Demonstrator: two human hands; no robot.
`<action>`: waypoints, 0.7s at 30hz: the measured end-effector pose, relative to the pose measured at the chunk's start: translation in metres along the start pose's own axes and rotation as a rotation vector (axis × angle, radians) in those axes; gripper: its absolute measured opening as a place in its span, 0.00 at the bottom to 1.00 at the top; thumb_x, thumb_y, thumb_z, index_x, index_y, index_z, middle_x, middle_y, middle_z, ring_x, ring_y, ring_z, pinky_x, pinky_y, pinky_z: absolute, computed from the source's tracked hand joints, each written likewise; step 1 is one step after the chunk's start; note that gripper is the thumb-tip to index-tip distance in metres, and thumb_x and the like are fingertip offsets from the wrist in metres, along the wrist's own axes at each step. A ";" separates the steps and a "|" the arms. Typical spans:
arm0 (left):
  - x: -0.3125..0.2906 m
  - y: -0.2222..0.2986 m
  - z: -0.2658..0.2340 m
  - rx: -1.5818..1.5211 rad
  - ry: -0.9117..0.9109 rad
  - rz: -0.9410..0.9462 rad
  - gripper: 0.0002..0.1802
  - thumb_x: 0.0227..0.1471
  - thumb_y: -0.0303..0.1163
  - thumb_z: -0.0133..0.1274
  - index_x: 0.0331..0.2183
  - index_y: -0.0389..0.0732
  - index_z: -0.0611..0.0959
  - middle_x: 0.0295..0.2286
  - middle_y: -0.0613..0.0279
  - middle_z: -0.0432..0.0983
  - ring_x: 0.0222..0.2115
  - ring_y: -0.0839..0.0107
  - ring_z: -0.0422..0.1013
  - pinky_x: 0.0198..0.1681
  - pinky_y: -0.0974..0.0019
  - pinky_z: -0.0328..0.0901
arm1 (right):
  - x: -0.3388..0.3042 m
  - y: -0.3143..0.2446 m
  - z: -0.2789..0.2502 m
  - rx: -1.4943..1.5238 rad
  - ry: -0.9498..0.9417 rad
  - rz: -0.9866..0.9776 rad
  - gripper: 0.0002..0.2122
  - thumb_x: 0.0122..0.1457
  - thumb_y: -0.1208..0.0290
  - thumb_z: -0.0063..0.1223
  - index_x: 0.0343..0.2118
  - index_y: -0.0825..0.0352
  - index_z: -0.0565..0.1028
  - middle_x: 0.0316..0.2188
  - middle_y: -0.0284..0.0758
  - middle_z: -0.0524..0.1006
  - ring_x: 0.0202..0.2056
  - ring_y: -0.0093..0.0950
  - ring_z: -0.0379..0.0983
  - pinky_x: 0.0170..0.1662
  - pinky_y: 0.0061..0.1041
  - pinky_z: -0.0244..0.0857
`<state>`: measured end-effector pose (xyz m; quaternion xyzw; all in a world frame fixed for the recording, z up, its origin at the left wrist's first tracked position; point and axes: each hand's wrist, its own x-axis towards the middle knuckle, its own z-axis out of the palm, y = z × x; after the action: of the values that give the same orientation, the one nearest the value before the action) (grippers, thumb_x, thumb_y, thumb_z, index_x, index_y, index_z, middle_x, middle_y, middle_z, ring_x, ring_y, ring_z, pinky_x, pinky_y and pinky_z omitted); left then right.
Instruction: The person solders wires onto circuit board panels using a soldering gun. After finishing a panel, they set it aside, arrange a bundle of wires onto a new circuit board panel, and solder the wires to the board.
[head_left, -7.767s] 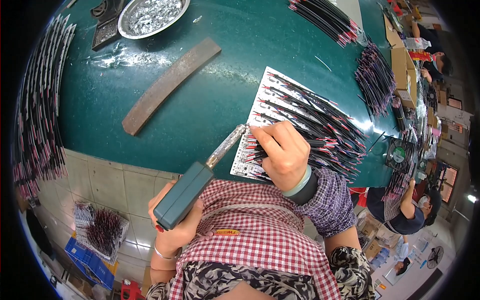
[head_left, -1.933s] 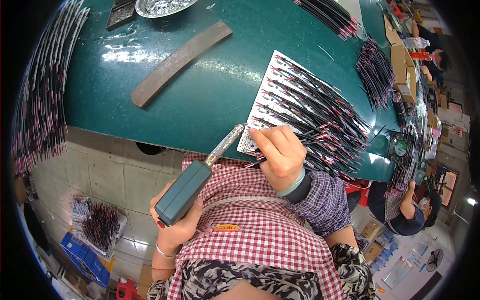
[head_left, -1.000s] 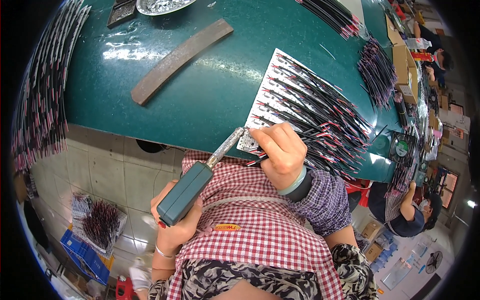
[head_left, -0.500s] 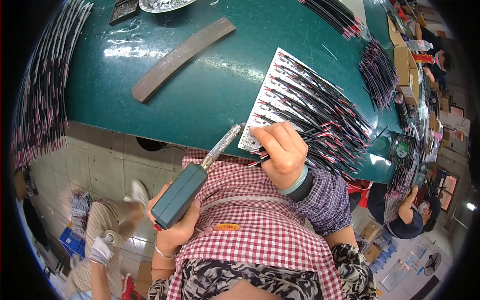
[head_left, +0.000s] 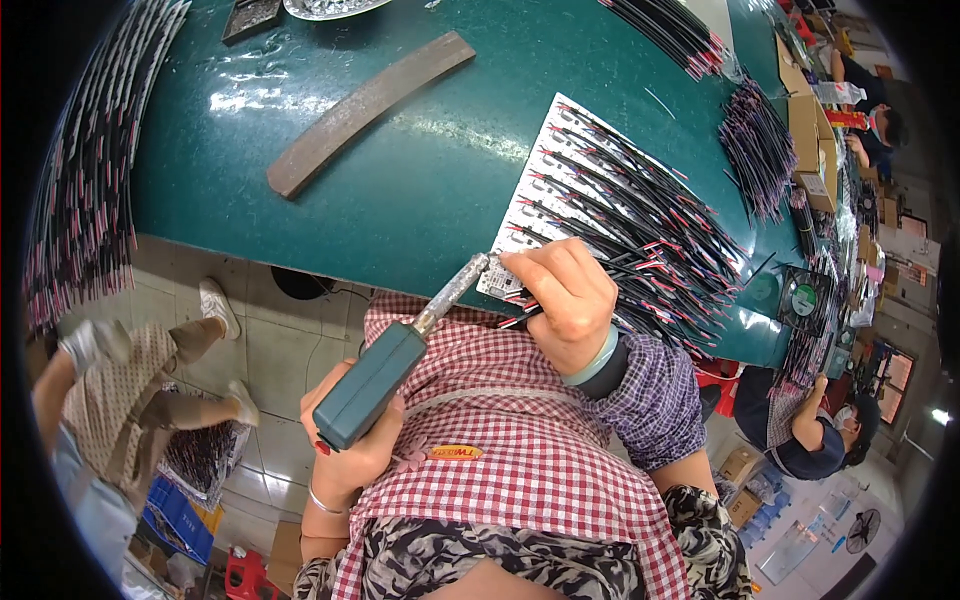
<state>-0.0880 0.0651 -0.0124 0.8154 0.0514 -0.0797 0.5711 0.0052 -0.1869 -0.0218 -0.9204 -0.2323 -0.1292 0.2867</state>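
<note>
My left hand (head_left: pixel 362 442) is closed round the handle of a soldering gun (head_left: pixel 372 386) with a dark green body. Its silvery barrel slants up and right, and the tip is at the near left edge of a white circuit board panel (head_left: pixel 496 283). Rows of black wires (head_left: pixel 640 205) with red and white ends lie across the panel and spill off its right side. My right hand (head_left: pixel 572 305) rests over the panel's near corner, thumb and forefinger pinched close beside the tip. What they pinch is too small to make out. Short wire ends poke out below this hand.
A curved brown bar (head_left: pixel 370 112) lies on the green table (head_left: pixel 250 200). Wire bundles (head_left: pixel 90 190) hang over its left end; another bundle (head_left: pixel 757 145) lies right, near cardboard boxes (head_left: pixel 812 150). A metal dish (head_left: pixel 330 8) stands far back. Another person (head_left: pixel 110 400) is at left.
The soldering gun has moved slightly up and right, bringing its tip to the panel edge by my right fingertips. My right hand stays nearly in place. At left, the other person has shifted.
</note>
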 end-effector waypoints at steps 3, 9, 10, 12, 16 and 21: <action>-0.004 -0.007 0.002 -0.064 0.064 0.005 0.10 0.37 0.20 0.60 0.29 0.32 0.82 0.26 0.54 0.75 0.20 0.61 0.71 0.25 0.65 0.65 | -0.002 0.000 0.000 -0.005 -0.001 0.000 0.21 0.32 0.87 0.52 0.36 0.71 0.79 0.28 0.38 0.76 0.30 0.37 0.72 0.31 0.33 0.67; -0.010 -0.006 0.001 -0.089 0.155 0.052 0.10 0.42 0.21 0.62 0.32 0.31 0.83 0.27 0.55 0.78 0.23 0.65 0.74 0.28 0.66 0.68 | 0.001 0.001 -0.004 0.003 -0.009 -0.004 0.20 0.34 0.87 0.53 0.37 0.71 0.80 0.30 0.38 0.76 0.30 0.37 0.72 0.33 0.32 0.68; -0.011 -0.003 0.000 -0.158 0.143 -0.018 0.10 0.43 0.21 0.63 0.33 0.31 0.83 0.28 0.55 0.79 0.25 0.66 0.75 0.30 0.67 0.69 | 0.002 0.000 -0.007 0.003 -0.009 -0.005 0.20 0.34 0.87 0.53 0.37 0.71 0.80 0.30 0.38 0.76 0.30 0.37 0.72 0.33 0.32 0.68; -0.020 -0.005 -0.007 -0.182 0.084 -0.039 0.17 0.44 0.18 0.61 0.40 0.29 0.81 0.36 0.53 0.79 0.34 0.66 0.75 0.39 0.65 0.69 | 0.001 -0.003 -0.014 0.027 0.047 -0.048 0.22 0.34 0.86 0.54 0.38 0.70 0.81 0.32 0.38 0.76 0.30 0.36 0.72 0.33 0.32 0.69; -0.025 -0.008 -0.008 -0.215 0.046 -0.048 0.24 0.46 0.15 0.59 0.48 0.28 0.79 0.44 0.51 0.78 0.43 0.66 0.75 0.48 0.64 0.68 | -0.011 -0.018 -0.026 0.016 0.018 0.077 0.28 0.34 0.91 0.54 0.45 0.69 0.81 0.30 0.37 0.71 0.30 0.34 0.72 0.34 0.30 0.68; -0.015 0.001 0.003 -0.252 0.175 -0.063 0.11 0.46 0.18 0.61 0.36 0.29 0.83 0.30 0.55 0.82 0.28 0.70 0.77 0.33 0.69 0.70 | -0.006 -0.013 0.002 -0.097 0.020 0.055 0.32 0.34 0.93 0.52 0.49 0.69 0.79 0.30 0.36 0.68 0.26 0.31 0.69 0.29 0.27 0.65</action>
<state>-0.1028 0.0624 -0.0096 0.7391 0.1361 -0.0189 0.6595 -0.0063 -0.1787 -0.0198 -0.9380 -0.1975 -0.1416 0.2473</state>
